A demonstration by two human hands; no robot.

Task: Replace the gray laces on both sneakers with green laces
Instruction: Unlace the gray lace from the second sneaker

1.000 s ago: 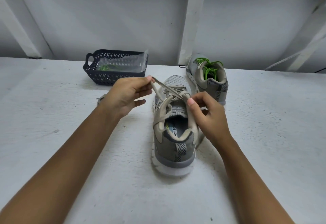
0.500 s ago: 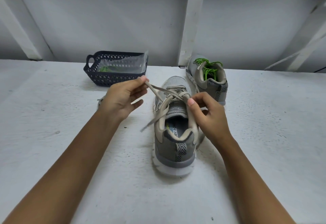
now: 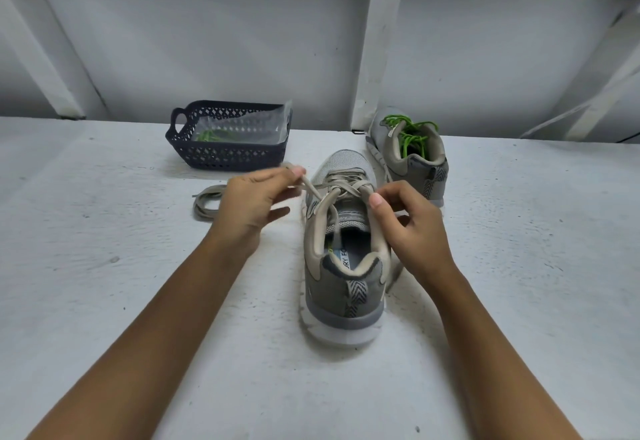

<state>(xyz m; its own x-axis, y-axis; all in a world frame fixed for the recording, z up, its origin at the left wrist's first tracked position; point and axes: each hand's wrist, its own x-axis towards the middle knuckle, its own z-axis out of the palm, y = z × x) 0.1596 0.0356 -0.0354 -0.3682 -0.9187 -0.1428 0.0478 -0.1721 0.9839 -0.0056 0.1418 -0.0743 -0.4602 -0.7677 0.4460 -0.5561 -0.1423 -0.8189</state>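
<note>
Since half a second ago: the loose tail that hung off the left side of the shoe is gone from there, and a strand now drops over the tongue into the opening. My left hand [image 3: 254, 205] has shifted a little toward the shoe, uncovering a coiled lace [image 3: 204, 202] on the table [image 3: 104, 266] behind it.

Grip state: left hand pinches the gray lace [image 3: 316, 190] between thumb and fingertips, other fingers loosely spread. Right hand [image 3: 412, 231] pinches the collar of the near sneaker [image 3: 343, 287] at the top right eyelet, thumb [image 3: 375, 201] on the rim. Can't tell whether a lace strand is also in that pinch.

Geometry that matters: near sneaker sits between my hands, heel toward me, toe toward the wall, long axis straight away from me. Lace runs from the left pinch rightward and slightly toward me into the top crossing. So pull-out direction is left, across the shoe's axis. Left hand is nearer the free end; right just anchors. Judgement: unlacing, top rows only; lower crossings look fully threaded.

Materials: lace is flat, woven, limp, beige-gray; should slide but may snag at eyelets. Shoe has mesh toe, padded collar, chevron heel tab, thick white sole. Far sneaker [image 3: 412, 165] by the wall already carries green laces [image 3: 410, 131]. Dark lattice basket [image 3: 225, 157] back left holds a clear bag [image 3: 242, 124] with a green lace [image 3: 207, 135] inside. Table is rough, white-painted.
</note>
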